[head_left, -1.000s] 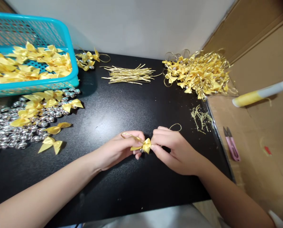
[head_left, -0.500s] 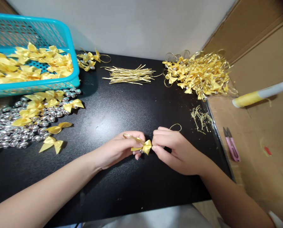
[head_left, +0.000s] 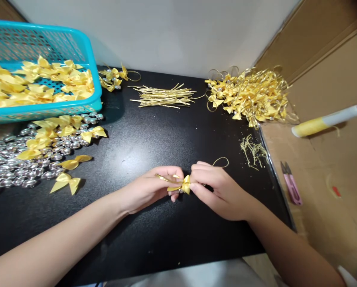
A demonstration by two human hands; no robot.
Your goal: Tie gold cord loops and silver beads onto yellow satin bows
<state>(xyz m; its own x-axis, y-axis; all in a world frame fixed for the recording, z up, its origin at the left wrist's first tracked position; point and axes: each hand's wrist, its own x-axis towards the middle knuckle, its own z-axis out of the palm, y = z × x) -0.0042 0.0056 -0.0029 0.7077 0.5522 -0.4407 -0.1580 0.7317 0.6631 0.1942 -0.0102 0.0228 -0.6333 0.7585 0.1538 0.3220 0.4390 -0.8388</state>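
Note:
A yellow ribbon bow [head_left: 185, 185] is held near the front of the black table, between both hands. My left hand [head_left: 158, 184] is closed on the bow's left side, and a gold cord loop [head_left: 163, 178] stands out over its thumb. Part of a silver bead shows under the bow. My right hand [head_left: 215, 189] pinches at the bow's right edge, its fingertips touching or almost touching the ribbon. A thin gold thread [head_left: 223, 161] curls out behind the right knuckles; what lies between those fingertips is hidden.
At left stand a turquoise basket [head_left: 98, 85] of yellow bows and a heap of silver beads [head_left: 19, 171]. Gold cords [head_left: 166, 96] lie at the back, beside a pile of looped bows [head_left: 250, 95]. Thread scraps [head_left: 253, 151], pink snips [head_left: 292, 185] and a yellow-white roll [head_left: 328, 121] are at right.
My right hand has shifted slightly left, closer against the bow. The bow and cord loop have turned a little in my left hand. The whole view has moved slightly.

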